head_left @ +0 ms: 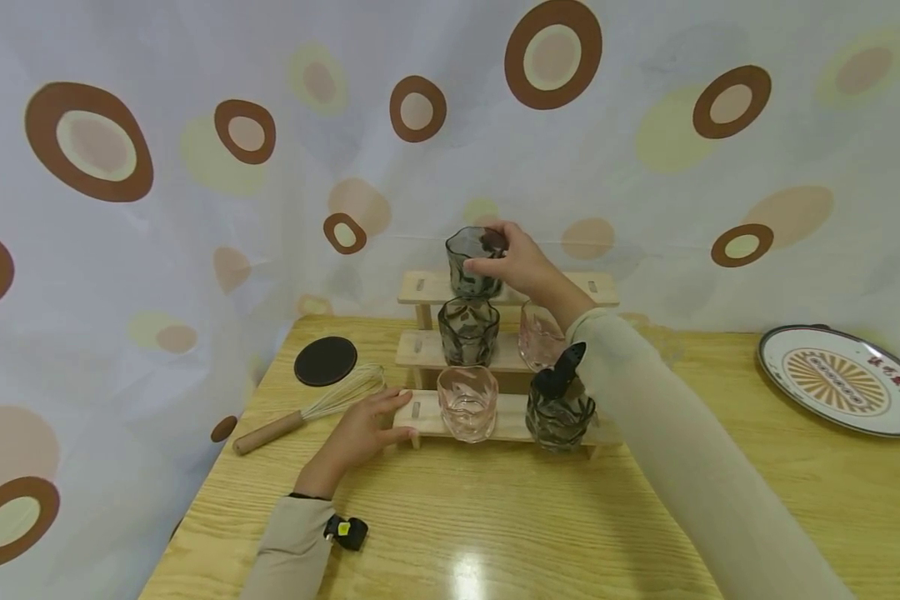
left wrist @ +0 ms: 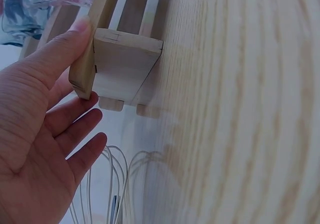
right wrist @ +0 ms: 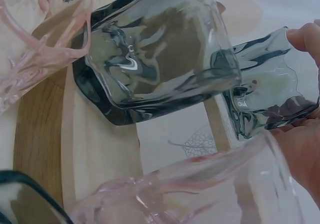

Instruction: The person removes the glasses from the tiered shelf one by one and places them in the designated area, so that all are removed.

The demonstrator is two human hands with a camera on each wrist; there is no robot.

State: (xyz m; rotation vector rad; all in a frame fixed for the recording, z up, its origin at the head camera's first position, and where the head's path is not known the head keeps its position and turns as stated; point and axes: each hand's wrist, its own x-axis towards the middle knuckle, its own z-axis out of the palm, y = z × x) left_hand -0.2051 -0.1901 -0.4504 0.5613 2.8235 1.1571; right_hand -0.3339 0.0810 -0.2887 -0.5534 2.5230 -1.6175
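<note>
My right hand [head_left: 521, 265] grips a smoky grey glass [head_left: 474, 267] by its right side, over the left part of the top tier of a wooden stepped rack [head_left: 512, 417]. In the right wrist view, the thumb [right wrist: 306, 37] lies at that glass's rim. My left hand [head_left: 363, 427] holds the left end of the lowest tier, thumb on its upper face and index fingertip at the board's corner. Another grey glass [head_left: 468, 333] and a pink glass [head_left: 540, 337] stand on the middle tier. The lowest tier carries a pink glass [head_left: 468, 406] and a grey glass [head_left: 560, 417].
A whisk [head_left: 288, 427] with a wooden handle and a black round coaster [head_left: 326, 361] lie left of the rack on the wooden table [head_left: 450, 517]. A white plate [head_left: 795, 354] with a dark rim is at the far right. A patterned cloth [head_left: 450, 175] hangs behind.
</note>
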